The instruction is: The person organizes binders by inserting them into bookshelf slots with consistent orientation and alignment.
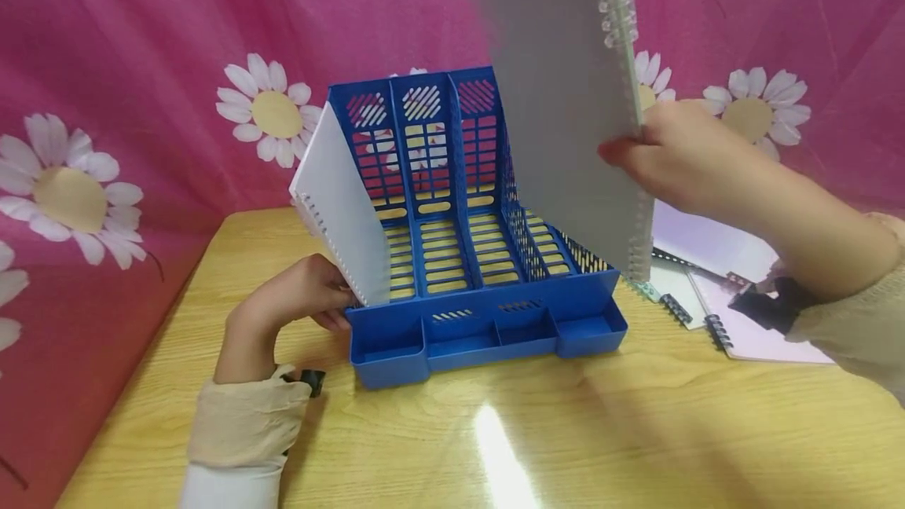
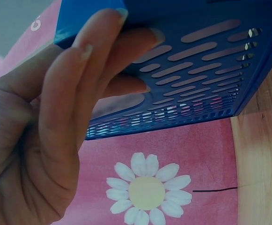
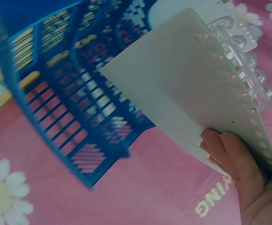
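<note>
A blue desk file rack with upright slots and small front trays stands on the table. My left hand grips its front left corner; in the left wrist view the fingers lie against the slotted side panel. A white spiral notebook stands tilted in the leftmost slot. My right hand holds a grey-covered notebook with clear ring binding by its bound edge, raised over the rack's right side. The right wrist view shows the fingers spread on the pale cover near the rings.
Several spiral notebooks lie overlapping on the table to the right of the rack, partly hidden by my right arm. Behind the wooden table hangs a pink cloth with printed daisies.
</note>
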{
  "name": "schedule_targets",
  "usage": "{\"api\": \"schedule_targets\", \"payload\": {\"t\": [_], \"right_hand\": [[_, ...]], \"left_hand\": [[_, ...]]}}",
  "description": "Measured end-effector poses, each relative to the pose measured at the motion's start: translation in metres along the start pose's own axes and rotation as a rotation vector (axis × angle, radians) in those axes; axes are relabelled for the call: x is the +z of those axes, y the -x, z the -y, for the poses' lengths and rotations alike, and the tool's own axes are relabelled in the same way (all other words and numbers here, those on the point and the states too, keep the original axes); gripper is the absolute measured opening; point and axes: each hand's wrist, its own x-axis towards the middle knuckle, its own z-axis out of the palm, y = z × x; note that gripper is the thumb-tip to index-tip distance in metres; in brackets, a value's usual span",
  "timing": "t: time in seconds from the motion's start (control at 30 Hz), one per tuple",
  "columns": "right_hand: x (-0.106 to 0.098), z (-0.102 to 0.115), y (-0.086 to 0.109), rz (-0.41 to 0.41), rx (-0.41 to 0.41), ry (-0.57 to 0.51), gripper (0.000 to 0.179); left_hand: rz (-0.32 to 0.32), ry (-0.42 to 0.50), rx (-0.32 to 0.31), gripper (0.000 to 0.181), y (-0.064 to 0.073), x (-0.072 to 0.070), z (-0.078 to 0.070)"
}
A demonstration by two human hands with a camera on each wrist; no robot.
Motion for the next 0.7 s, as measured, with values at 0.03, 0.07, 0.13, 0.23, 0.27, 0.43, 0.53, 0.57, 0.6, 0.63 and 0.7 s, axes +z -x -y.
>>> {"api": "schedule_targets", "payload": {"t": [0.03,0.07,0.13,0.23,0.27,0.43,0.53,0.57,0.6,0.63,0.7], "right_hand": [[0.001,0.005,-0.001,0.005,-0.015,-0.036,0.047],[0.002,0.010,-0.003,0.012,-0.031,-0.066,0.046],[0.005,0.021,-0.005,0.009,-0.064,-0.119,0.044],[0.007,0.035,-0.009,0.004,-0.098,-0.125,0.041],[0.008,0.039,-0.010,0.015,-0.097,-0.124,0.041],[0.014,0.057,-0.013,0.061,-0.093,-0.133,0.039],[0.018,0.067,-0.013,0.064,-0.106,-0.138,0.037],[0.018,0.071,-0.014,0.060,-0.111,-0.133,0.037],[0.019,0.074,-0.014,0.057,-0.115,-0.135,0.036],[0.020,0.077,-0.015,0.049,-0.122,-0.134,0.036],[0.022,0.085,-0.016,0.033,-0.128,-0.144,0.036]], "left_hand": [[0.000,-0.002,0.002,0.034,0.000,0.000,0.000],[0.001,-0.002,0.004,0.033,0.000,0.000,0.000],[0.003,-0.001,0.011,0.032,0.000,-0.001,0.001],[0.006,0.004,0.016,0.032,0.000,-0.001,0.002],[0.006,0.006,0.015,0.032,0.000,-0.001,0.003],[0.004,0.022,0.009,0.036,0.000,-0.001,0.003],[0.008,0.022,0.009,0.036,0.000,0.000,0.003],[0.008,0.021,0.010,0.036,0.000,0.000,0.003],[0.009,0.021,0.010,0.036,0.000,0.000,0.002],[0.011,0.020,0.009,0.035,0.000,0.000,0.002],[0.012,0.016,0.011,0.034,0.000,-0.001,0.002]]}}
